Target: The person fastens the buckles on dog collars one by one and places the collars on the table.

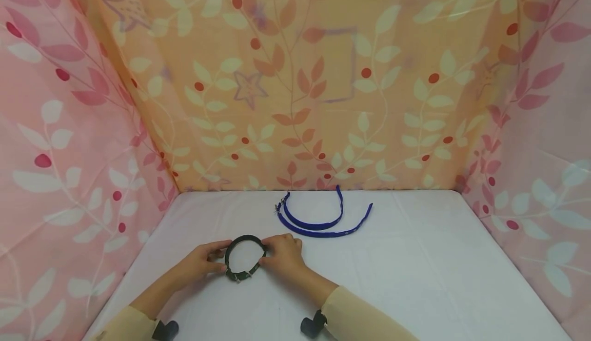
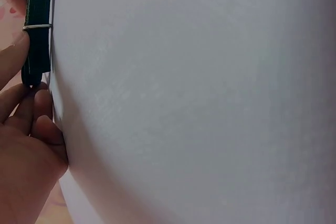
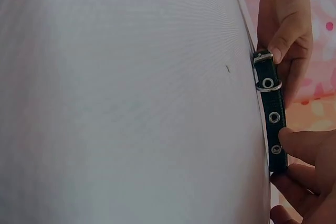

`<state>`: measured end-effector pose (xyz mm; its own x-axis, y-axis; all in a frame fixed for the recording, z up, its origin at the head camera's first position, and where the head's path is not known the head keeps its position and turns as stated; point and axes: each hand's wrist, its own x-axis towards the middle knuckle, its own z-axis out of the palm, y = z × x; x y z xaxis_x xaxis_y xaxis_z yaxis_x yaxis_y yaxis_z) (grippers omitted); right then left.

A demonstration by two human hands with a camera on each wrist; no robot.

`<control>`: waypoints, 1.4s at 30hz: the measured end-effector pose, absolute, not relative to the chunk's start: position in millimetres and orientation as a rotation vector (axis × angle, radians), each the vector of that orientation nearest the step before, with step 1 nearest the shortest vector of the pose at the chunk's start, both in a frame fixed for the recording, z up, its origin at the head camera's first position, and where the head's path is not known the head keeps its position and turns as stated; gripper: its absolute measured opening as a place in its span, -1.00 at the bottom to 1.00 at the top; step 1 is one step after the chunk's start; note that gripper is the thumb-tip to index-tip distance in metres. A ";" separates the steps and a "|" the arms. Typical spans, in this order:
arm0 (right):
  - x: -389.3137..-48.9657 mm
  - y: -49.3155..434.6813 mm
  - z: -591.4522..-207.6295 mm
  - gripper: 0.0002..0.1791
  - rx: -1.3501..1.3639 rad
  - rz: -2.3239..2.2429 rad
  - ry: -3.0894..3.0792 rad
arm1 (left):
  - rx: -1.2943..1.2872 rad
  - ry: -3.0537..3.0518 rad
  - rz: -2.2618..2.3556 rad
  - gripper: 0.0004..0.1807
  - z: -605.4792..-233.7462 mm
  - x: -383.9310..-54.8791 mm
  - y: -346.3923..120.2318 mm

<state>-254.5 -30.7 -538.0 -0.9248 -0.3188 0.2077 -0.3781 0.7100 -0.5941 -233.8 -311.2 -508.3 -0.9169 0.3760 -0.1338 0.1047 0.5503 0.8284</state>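
A dark green buckled collar [image 1: 248,237] forms a ring on the white table in the head view, with its metal buckle [image 1: 238,276] on the near side. My left hand [image 1: 196,266] holds the ring's left side between thumb and fingers. Opposite it, my right hand [image 1: 285,255] pinches the right side. In the right wrist view, metal eyelets and a D-shaped ring show along the strap [image 3: 274,104], and the right thumb [image 3: 302,142] lies against it. The left wrist view shows part of the collar [image 2: 38,11] above the curled left fingers [image 2: 44,129].
Two blue collars [image 1: 318,235] lie curved, one inside the other, toward the back of the white table [image 1: 415,269]. Leaf-patterned cloth walls [image 1: 295,141] enclose the table at the back and both sides.
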 end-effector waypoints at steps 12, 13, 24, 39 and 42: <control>-249.5 -29.1 -527.1 -0.49 0.607 0.957 -2.865 | 0.322 2.571 1.260 -0.20 -509.5 -232.0 -311.3; -250.1 -28.5 -527.3 -0.49 0.609 0.956 -2.874 | 0.320 2.572 1.261 -0.20 -508.8 -231.3 -310.3; -244.3 -14.3 -520.2 -0.52 0.675 1.120 -2.852 | 0.371 2.590 1.281 -0.34 -503.3 -228.8 -309.3; -237.4 30.8 -510.7 -0.57 0.760 1.370 -2.771 | 0.364 2.837 1.136 -0.51 -473.5 -232.4 -286.4; -235.6 45.9 -506.8 -0.57 0.767 1.445 -2.759 | 0.344 2.804 1.158 -0.51 -467.5 -233.7 -276.3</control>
